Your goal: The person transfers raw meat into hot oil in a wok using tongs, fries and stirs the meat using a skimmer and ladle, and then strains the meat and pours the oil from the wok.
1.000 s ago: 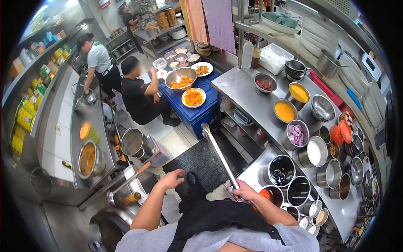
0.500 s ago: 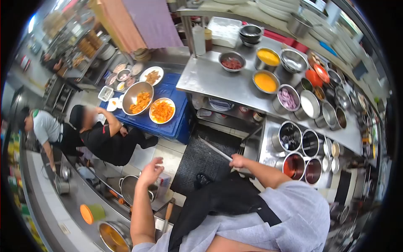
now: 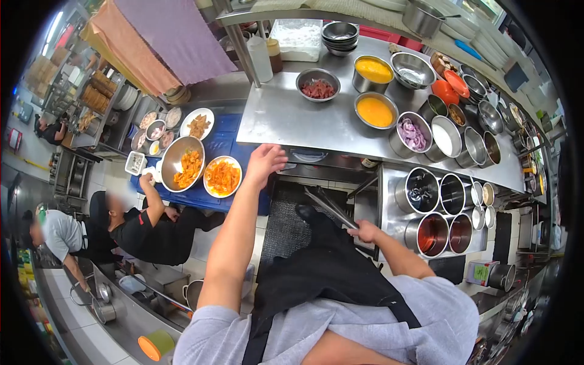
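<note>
My left hand (image 3: 266, 163) is raised at the near edge of the steel counter (image 3: 267, 109), fingers stretched out and holding nothing. Low on the right, my right hand (image 3: 365, 231) grips long metal tongs (image 3: 330, 207), which point forward and left over the dark floor mat. Left of my left hand, a white bowl of orange pieces (image 3: 222, 177) sits on a blue surface (image 3: 243, 143), beside a larger steel bowl (image 3: 172, 152) with similar pieces. Beyond the hand, a steel bowl of red meat (image 3: 318, 85) stands on the counter.
Pots of yellow liquid (image 3: 374, 70), a pot of sliced purple onion (image 3: 412, 135) and a white-filled pot (image 3: 446, 137) line the counter. Deep pots of dark and red sauce (image 3: 432, 234) stand at right. A co-worker in black (image 3: 143, 228) sits at left; another person bends behind.
My view has shifted forward, closer to the counter. My left hand has moved up and right to the counter's edge. The tongs remain in my right hand. The seated co-worker's hand has lowered.
</note>
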`<state>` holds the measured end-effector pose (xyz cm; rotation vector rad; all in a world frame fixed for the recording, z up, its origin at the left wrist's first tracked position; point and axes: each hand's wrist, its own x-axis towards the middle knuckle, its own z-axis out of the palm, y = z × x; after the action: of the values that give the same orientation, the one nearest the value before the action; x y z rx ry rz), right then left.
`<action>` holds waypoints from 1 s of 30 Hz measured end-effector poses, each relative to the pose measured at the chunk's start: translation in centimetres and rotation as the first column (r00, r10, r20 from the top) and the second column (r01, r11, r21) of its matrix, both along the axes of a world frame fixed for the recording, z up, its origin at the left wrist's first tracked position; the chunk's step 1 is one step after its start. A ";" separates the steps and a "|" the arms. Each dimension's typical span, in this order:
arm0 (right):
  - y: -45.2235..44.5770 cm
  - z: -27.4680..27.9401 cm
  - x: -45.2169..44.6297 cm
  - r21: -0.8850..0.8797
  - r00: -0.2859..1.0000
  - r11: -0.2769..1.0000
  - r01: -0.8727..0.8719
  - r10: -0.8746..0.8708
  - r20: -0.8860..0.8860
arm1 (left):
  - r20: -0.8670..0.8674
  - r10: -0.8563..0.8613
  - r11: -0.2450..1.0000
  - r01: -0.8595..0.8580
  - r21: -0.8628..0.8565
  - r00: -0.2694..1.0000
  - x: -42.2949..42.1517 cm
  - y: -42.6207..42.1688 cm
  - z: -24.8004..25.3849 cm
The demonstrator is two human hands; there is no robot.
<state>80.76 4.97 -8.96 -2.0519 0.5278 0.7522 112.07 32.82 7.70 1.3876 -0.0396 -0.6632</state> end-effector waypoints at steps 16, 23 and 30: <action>-7.5 2.2 7.5 0.408 0.930 0.913 0.019 0.134 -0.343 | -0.207 0.289 0.954 -0.263 0.144 0.935 19.9 -22.7 -7.5; -5.9 2.9 16.0 0.095 0.858 0.864 -0.494 0.502 -0.111 | 0.469 0.232 0.801 -0.441 0.404 0.852 13.0 -1.9 -8.5; 1.9 7.1 28.9 0.397 0.769 0.781 -0.481 0.594 -0.236 | 0.207 0.679 0.486 -0.642 0.593 0.705 -11.6 19.0 4.8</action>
<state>109.70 6.90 -1.84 -1.7720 -0.0348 1.4741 100.51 51.78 12.50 1.8592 0.8239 -0.0148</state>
